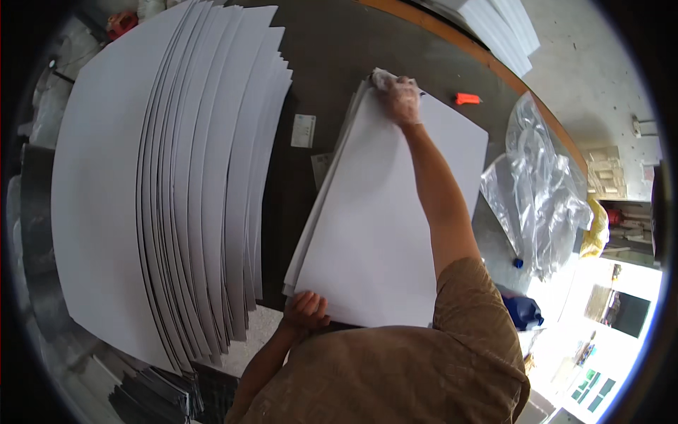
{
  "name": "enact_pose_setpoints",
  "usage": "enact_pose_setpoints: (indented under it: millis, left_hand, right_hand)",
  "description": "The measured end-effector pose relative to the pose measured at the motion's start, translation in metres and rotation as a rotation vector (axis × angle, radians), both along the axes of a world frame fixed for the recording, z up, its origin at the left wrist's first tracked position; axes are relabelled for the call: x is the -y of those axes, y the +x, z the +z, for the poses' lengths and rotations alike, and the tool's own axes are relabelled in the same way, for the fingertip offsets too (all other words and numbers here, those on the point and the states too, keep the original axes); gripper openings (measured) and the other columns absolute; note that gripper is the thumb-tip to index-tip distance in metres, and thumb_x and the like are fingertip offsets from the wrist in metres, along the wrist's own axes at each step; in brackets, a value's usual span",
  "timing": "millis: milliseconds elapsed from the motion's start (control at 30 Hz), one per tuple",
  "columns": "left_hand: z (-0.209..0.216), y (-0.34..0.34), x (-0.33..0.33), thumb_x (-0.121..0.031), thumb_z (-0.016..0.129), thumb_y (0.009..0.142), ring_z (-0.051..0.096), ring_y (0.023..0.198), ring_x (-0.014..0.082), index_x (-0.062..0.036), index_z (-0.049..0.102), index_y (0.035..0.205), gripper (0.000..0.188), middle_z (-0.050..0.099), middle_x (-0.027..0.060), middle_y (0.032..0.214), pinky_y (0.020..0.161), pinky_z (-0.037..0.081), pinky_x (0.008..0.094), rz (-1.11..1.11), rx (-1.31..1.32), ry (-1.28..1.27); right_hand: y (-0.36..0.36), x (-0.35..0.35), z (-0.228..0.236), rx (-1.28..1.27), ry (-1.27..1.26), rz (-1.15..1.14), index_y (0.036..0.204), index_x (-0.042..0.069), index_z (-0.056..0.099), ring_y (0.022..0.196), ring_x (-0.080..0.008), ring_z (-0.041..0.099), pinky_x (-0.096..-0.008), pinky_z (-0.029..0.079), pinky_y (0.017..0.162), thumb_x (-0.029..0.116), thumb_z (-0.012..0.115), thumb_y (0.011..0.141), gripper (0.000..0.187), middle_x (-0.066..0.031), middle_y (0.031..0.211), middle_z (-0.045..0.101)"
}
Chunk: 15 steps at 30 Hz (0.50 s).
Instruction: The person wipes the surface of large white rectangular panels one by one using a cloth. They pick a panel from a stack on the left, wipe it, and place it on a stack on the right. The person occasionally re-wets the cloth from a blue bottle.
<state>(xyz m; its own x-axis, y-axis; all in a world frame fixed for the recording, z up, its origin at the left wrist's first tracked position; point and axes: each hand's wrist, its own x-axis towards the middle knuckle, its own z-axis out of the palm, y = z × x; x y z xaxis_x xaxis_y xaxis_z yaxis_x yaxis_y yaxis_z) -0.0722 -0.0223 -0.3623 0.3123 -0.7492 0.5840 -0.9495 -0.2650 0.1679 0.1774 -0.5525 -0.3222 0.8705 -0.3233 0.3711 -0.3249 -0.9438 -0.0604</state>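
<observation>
A small stack of large white sheets point(381, 212) lies in front of me on a dark table, its lower layers showing along the left side. My right hand point(402, 102) reaches to the far end of the top sheet, its fingers closed over a crumpled whitish cloth point(381, 76) pressed at the edge. At the near left corner my left hand point(306, 309) curls its fingers over the edge of the stack. Its thumb is hidden.
Many white sheets point(106, 177) stand fanned out on the left. An orange box cutter point(467, 99) lies at the far right, beyond a heap of clear plastic film point(540, 191). Small printed labels point(303, 131) lie between the stacks. A blue jug point(524, 311) is at the right.
</observation>
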Motion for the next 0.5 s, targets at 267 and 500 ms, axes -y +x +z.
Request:
enact_pose_setpoints:
  millis: [267, 500]
  left_hand:
    - [0.003, 0.006, 0.009, -0.048, 0.046, 0.096, 0.05, 0.116, 0.0307, -0.0071, 0.059, 0.116, 0.048, 0.049, 0.0149, 0.12, 0.096, 0.047, 0.0451, -0.062, -0.101, -0.015]
    - [0.002, 0.012, 0.013, -0.047, 0.051, 0.093, 0.049, 0.114, 0.0322, -0.0055, 0.055, 0.118, 0.049, 0.048, 0.0157, 0.119, 0.094, 0.046, 0.0487, -0.124, -0.129, -0.03]
  right_hand:
    - [-0.314, -0.28, 0.037, -0.178, 0.305, 0.443, 0.128, 0.019, 0.06, 0.115, -0.0386, 0.053, -0.0511, 0.044, 0.091, 0.032, 0.08, 0.07, 0.063, -0.0163, 0.118, 0.057]
    - [-0.348, -0.29, 0.033, -0.285, 0.324, 0.397, 0.132, 0.019, 0.057, 0.104, -0.0378, 0.054, -0.0519, 0.043, 0.09, 0.029, 0.068, 0.078, 0.056, -0.018, 0.112, 0.057]
